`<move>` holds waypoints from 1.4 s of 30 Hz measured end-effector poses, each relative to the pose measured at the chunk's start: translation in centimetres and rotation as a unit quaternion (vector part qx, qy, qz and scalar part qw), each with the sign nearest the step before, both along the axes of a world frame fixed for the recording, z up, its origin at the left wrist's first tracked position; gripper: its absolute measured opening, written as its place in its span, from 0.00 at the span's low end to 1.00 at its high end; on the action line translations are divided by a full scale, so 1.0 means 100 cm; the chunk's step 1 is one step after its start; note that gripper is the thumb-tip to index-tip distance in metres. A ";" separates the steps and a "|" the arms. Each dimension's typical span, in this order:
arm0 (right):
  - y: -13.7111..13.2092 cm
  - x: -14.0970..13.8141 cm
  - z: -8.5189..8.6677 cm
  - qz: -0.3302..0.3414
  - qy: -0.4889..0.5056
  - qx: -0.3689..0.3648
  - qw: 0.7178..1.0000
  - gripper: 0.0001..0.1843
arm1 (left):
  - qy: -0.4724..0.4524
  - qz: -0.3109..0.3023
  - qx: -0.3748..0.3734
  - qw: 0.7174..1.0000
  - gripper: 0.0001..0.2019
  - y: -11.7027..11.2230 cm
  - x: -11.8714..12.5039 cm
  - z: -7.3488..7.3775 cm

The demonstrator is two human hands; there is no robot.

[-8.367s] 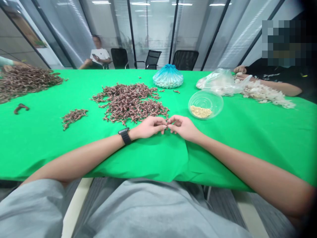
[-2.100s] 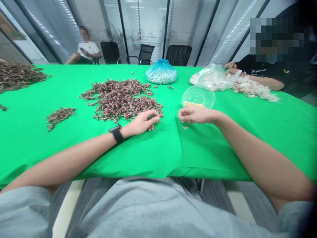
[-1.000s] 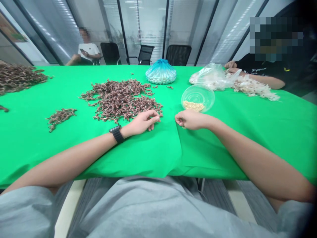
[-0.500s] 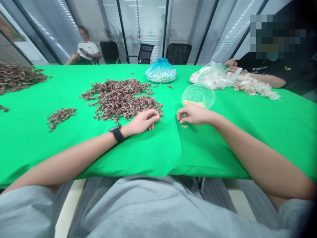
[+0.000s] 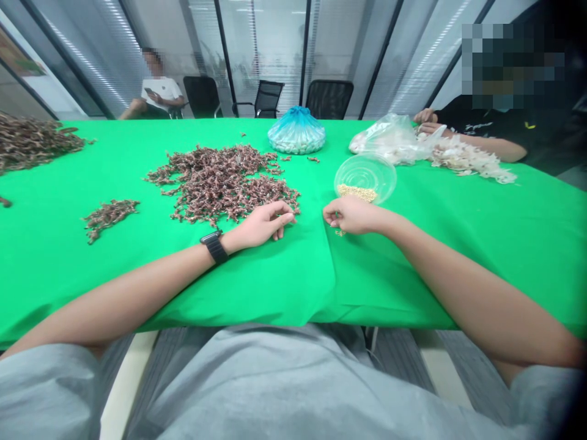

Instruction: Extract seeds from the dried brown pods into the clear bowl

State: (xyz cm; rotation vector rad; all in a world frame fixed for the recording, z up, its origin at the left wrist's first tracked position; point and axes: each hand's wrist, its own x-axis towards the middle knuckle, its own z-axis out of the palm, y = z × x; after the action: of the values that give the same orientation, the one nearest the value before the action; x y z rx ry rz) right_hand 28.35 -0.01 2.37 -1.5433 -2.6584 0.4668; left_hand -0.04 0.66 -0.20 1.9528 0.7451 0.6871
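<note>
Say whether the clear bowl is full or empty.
Neither: the clear bowl holds some yellowish grains, its far side bare.

By the far glass wall (image 5: 261,46) I see three black chairs (image 5: 269,96), left of them a person in white (image 5: 162,91); nearer, a blue bag (image 5: 296,130) and, farther right, a person in black (image 5: 486,127).

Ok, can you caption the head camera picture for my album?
Left grip beside a brown pile, right grip by golden bits and a clear bowl.
</note>
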 end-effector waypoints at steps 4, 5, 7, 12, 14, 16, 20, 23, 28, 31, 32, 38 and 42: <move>-0.003 -0.003 0.002 0.015 -0.012 0.006 1.000 0.07 | -0.001 0.000 -0.001 1.000 0.18 0.000 0.000 0.000; -0.003 -0.004 0.003 0.018 -0.017 0.007 1.000 0.08 | -0.002 0.000 0.000 1.000 0.18 0.000 0.000 0.000; -0.004 -0.004 0.004 0.019 -0.024 0.008 0.999 0.08 | -0.004 0.000 0.001 1.000 0.18 0.000 0.000 0.001; -0.004 -0.004 0.004 -0.009 0.009 -0.015 1.000 0.06 | -0.006 -0.002 -0.001 1.000 0.18 -0.001 0.000 0.001; -0.003 -0.002 0.004 -0.020 0.015 -0.014 1.000 0.05 | -0.004 -0.002 -0.001 1.000 0.18 -0.001 0.001 0.000; -0.001 0.000 0.005 -0.028 0.011 -0.006 1.000 0.03 | -0.001 -0.001 -0.003 1.000 0.18 -0.001 0.001 0.001; 0.002 0.004 0.009 -0.043 -0.005 -0.005 0.999 0.05 | -0.006 -0.001 -0.005 1.000 0.19 -0.001 0.001 0.002; 0.002 0.005 0.011 -0.043 -0.015 -0.010 0.999 0.10 | -0.007 -0.002 -0.006 1.000 0.19 -0.001 0.001 0.002; -0.001 0.002 0.011 -0.026 -0.004 -0.023 0.999 0.06 | -0.006 -0.002 -0.006 1.000 0.18 -0.001 0.001 0.001; -0.001 0.002 0.010 -0.016 0.011 -0.033 0.999 0.04 | -0.002 -0.002 -0.004 1.000 0.18 -0.002 0.001 0.002; -0.001 0.002 0.010 -0.013 0.016 -0.036 0.999 0.04 | -0.001 -0.002 -0.003 1.000 0.19 -0.002 0.001 0.002; 0.003 0.008 0.006 -0.016 0.034 -0.040 0.999 0.05 | -0.005 -0.002 -0.005 1.000 0.19 -0.002 0.001 0.003; 0.002 0.005 0.005 -0.009 0.020 -0.038 0.999 0.04 | 0.000 0.001 -0.006 1.000 0.19 -0.002 0.001 0.003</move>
State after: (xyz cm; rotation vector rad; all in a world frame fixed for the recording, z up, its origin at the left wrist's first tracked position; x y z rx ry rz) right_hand 28.88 0.22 2.90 -1.5603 -2.6240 0.5976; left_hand 0.09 0.45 0.11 1.9419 0.7499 0.6820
